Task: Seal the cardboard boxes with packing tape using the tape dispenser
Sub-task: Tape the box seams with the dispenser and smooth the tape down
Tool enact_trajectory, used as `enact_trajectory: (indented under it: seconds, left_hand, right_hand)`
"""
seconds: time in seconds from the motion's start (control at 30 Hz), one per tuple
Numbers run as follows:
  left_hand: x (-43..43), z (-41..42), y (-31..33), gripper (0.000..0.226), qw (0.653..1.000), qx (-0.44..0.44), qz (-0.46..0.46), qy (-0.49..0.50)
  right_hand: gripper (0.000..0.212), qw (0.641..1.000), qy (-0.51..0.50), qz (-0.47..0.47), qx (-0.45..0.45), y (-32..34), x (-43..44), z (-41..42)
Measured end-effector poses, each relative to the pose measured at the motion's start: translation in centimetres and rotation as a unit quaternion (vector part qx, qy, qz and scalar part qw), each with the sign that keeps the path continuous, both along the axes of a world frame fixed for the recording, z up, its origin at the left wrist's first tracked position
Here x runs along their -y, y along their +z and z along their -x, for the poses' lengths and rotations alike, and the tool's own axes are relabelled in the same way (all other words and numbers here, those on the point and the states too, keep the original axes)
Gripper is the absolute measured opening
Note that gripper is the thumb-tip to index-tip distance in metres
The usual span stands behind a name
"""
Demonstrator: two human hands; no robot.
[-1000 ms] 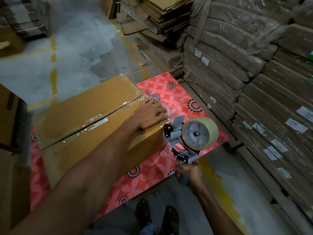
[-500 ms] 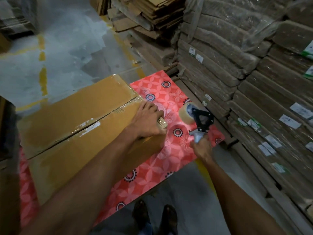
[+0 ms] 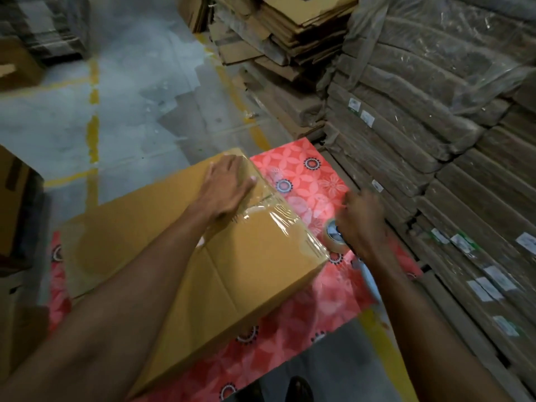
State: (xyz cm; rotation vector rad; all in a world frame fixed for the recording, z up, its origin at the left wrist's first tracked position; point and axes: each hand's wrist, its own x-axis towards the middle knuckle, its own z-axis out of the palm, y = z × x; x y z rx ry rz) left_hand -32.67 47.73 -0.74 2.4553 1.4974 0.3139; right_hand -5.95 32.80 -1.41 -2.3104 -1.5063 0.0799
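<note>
A brown cardboard box (image 3: 255, 271) sits on the bench (image 3: 313, 181), which has a red flowered cover. The box's long axis runs from about 8 o'clock to 2 o'clock. Glossy clear packing tape (image 3: 278, 217) already shines across the box's right end and down over its near corner.

The left hand (image 3: 226, 188) lies flat on the box top at that far right end. Its fingers are straight and spread toward 1 o'clock, pressing on the cardboard and holding nothing. Its forearm crosses the box from 7 o'clock.

Just beside the box's right corner, at its 3 o'clock, the tape dispenser (image 3: 333, 240) lies low on the bench. Its roll points toward 11 o'clock and its pale handle trails toward 5 o'clock under the right forearm.

The right hand (image 3: 362, 224) is over the dispenser, back up and fingers toward 12 o'clock. It is blurred, so whether it grips the tool or only covers it cannot be told. It is the nearer hand to the dispenser, with the box at its 9 o'clock. Any next strip would probably have to travel leftward from there.

Wrapped bundles of flattened cardboard (image 3: 435, 140) are stacked along the right.
</note>
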Motion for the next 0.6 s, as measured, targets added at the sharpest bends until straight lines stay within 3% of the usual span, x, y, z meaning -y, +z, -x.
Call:
enact_trajectory:
  seconds: [0.1, 0.17, 0.27, 0.37, 0.47, 0.6]
  left_hand:
    - [-3.2, 1.1, 0.0, 0.067, 0.999, -0.032, 0.028, 0.008]
    - [-4.7, 1.1, 0.1, 0.061, 0.999, -0.040, 0.031, -0.002]
    - [-6.8, 1.2, 0.2, 0.062, 0.999, -0.021, 0.039, -0.017]
    - [-7.6, 1.7, -0.3, 0.060, 0.999, -0.018, 0.032, -0.029]
    - [-7.4, 1.5, -0.9, 0.043, 0.999, -0.036, -0.018, -0.015]
    - [-7.5, 1.2, -0.9, 0.042, 0.999, -0.038, -0.006, 0.008]
  right_hand:
    - [0.018, 0.981, 0.154, -0.033, -0.112, 3.2, -6.3, 6.4]
    - [0.029, 0.968, 0.233, -0.042, -0.089, 3.7, -10.4, 10.1]
    - [0.041, 0.950, 0.309, 0.017, -0.034, 2.0, -15.8, 13.2]
    - [0.057, 0.943, 0.321, 0.085, 0.004, -0.7, -18.1, 14.2]
    - [0.058, 0.948, 0.309, 0.076, 0.022, -1.6, -17.2, 14.4]
    - [0.062, 0.949, 0.303, 0.084, 0.004, -0.2, -14.9, 13.8]
